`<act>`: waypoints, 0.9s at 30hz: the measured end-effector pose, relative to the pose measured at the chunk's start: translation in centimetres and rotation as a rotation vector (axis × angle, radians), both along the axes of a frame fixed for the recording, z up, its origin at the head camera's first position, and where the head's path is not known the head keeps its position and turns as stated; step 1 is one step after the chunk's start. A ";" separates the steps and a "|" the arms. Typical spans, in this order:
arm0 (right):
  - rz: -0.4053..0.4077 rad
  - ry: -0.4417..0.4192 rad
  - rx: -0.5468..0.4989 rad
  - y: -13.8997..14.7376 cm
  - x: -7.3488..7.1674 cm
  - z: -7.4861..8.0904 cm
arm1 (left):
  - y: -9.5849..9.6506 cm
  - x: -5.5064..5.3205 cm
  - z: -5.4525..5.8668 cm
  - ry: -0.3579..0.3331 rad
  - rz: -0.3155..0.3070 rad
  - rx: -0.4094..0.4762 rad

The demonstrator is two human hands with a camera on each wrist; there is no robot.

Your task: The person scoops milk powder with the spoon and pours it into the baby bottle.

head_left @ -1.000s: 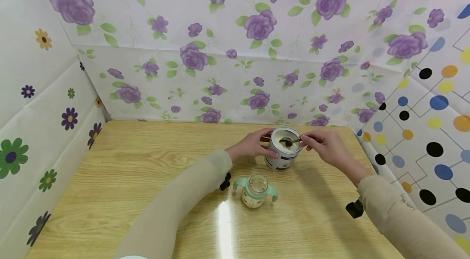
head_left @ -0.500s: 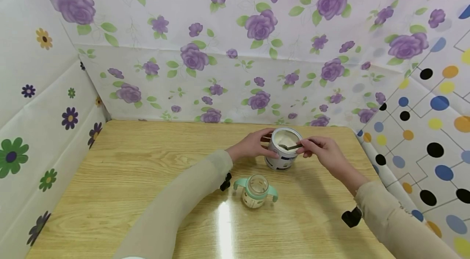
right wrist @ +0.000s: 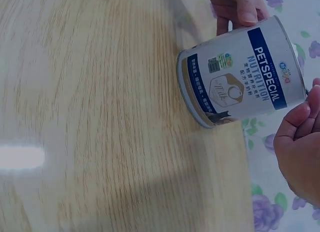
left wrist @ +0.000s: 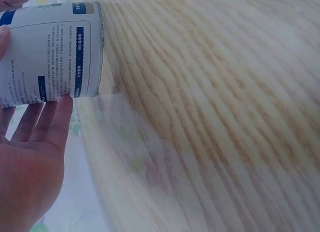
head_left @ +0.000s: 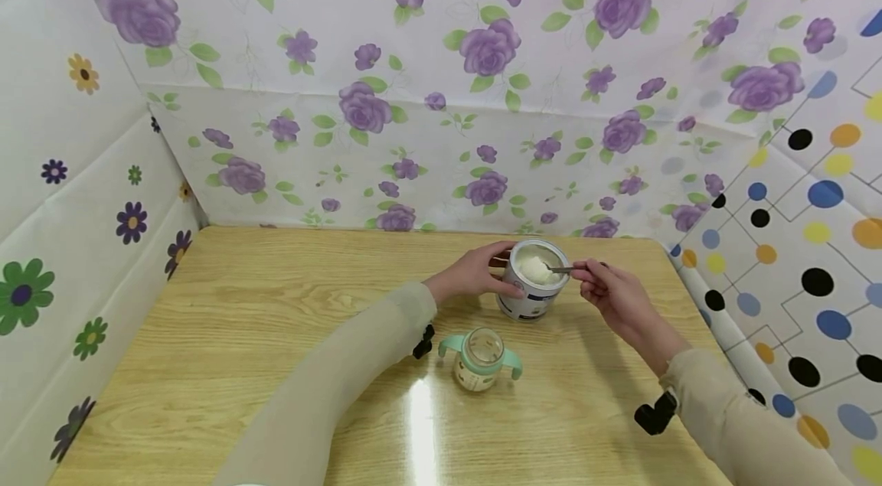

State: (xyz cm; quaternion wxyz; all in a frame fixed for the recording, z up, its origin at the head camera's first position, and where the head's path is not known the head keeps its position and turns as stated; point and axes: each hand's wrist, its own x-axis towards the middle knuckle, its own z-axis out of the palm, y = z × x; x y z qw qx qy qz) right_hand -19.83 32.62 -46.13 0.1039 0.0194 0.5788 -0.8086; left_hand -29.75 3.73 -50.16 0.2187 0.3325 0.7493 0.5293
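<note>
And here's the tin [head_left: 527, 305], upright near the table's [head_left: 276, 302] far edge, right of centre, just beyond the bottle [head_left: 475, 374]. The left hand [head_left: 475, 272] has it from the side, thumb to the front, fingers round behind, parted only as wide as the wall demands. Over on the right, the right hand [head_left: 613, 295] pinches the spoon [head_left: 561, 269] by its handle, fingers closed up, the bowl end inside the open mouth. Pale powder [head_left: 532, 267] shows in there, seemingly heaped at the spoon's tip. That tin looks stiff, smooth, perhaps a touch slippery, likely light enough for one hand; low round the sides seems the surest hold. The spoon looks rigid, best held level. The bottle stands lidless, two green handles out; what's inside, one cannot tell.
</note>
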 end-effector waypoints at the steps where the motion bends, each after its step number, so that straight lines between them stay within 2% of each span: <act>1: -0.004 -0.009 -0.045 0.0 0.0 -0.1 | 0.0 0.0 0.0 0.000 -0.001 0.000; 4: -0.002 -0.024 -0.162 0.1 -0.1 -0.1 | 0.0 0.0 0.1 0.002 -0.004 -0.001; 7: 0.004 -0.041 -0.231 0.2 -0.2 -0.1 | 0.0 0.1 0.1 0.005 -0.007 -0.003; 15: -0.055 -0.129 -0.208 -0.1 -0.5 0.3 | 0.0 0.0 0.1 0.005 0.000 -0.014; 27: -0.109 -0.129 -0.290 -0.7 -1.1 0.9 | 0.0 0.0 0.1 0.008 0.011 -0.025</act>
